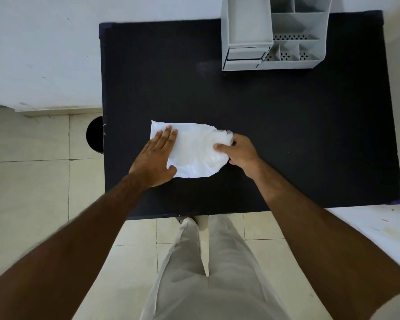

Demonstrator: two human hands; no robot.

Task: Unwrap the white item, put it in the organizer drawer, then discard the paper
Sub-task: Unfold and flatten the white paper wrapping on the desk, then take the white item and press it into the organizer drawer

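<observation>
While left hand (156,155) lies flat on white paper (192,151), right hand (239,151) pinches its edge.

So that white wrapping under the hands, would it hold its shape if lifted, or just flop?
Probably flop. The white wrapping looks thin and creased, bulging over whatever is inside. The left hand presses it flat while the right hand pinches its end, which suggests it is light and would slide on the smooth black table unless held.

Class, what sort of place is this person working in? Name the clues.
Probably a plain home or office work corner: a black rectangular table, a grey plastic desk organizer with compartments, a beige tiled floor and a round black bin.
</observation>
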